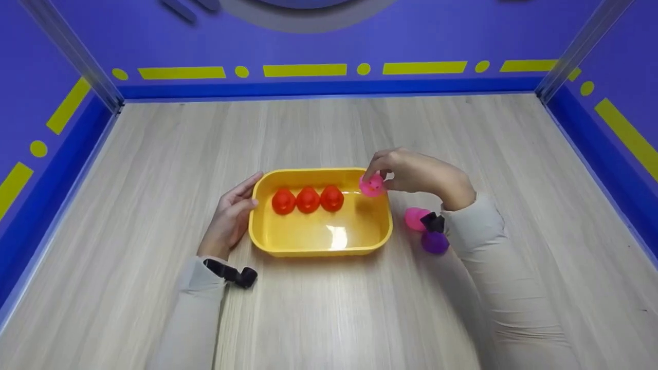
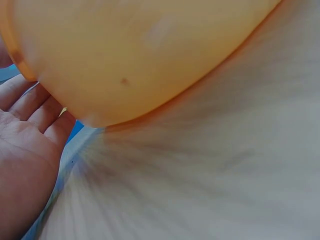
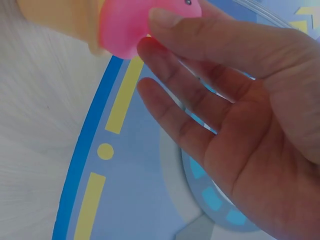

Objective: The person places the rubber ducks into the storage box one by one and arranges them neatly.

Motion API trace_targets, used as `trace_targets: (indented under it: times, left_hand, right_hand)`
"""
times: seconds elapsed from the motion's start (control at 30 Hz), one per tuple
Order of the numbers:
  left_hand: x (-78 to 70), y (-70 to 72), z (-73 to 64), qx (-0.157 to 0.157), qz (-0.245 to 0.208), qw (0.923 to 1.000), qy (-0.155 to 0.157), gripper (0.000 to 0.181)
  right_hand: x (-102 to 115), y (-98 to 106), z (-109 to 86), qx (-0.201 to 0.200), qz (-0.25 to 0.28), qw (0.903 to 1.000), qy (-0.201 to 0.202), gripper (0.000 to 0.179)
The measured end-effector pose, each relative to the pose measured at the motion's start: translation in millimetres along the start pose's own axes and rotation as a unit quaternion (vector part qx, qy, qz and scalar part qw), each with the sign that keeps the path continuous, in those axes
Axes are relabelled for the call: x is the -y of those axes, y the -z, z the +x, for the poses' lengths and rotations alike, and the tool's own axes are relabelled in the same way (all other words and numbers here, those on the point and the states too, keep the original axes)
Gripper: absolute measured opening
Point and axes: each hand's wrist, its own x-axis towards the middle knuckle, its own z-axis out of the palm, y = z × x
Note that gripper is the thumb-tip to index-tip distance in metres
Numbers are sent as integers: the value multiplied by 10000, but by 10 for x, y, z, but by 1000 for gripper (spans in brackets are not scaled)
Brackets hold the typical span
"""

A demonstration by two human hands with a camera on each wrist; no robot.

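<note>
Pink toy duck (image 1: 372,188) is being pinched between thumb and fingers of the right hand (image 1: 414,172), over the far right corner of the yellow tray (image 1: 293,234); contact with the rim can't be told. Left of the grip, three red toys (image 1: 308,200) are being contained by the tray, in a row. Farther left, the tray's end is being touched by the left hand (image 1: 226,218), fingers nearly straight. Right of the grip and nearer the wearer, outside the tray, second pink toy (image 1: 414,219) and purple toy (image 1: 435,243) are being partly blocked by a black wrist camera (image 1: 433,222). Beyond the grip, wood-grain table (image 1: 329,308) is being bounded by a purple-blue wall (image 1: 329,49) with yellow bars and dots.
</note>
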Motion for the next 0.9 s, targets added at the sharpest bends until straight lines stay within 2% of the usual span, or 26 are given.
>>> trace_targets:
  times: [0.6, 0.9]
  left_hand:
    - [-22, 2, -7, 27, -18, 10000, -14, 61]
    - [-18, -21, 3, -17, -78, 10000, 38, 61]
  right_hand:
    - [11, -195, 139, 284, -120, 9990, -327, 30]
    - [60, -219, 265, 621, -313, 9965, -465, 29]
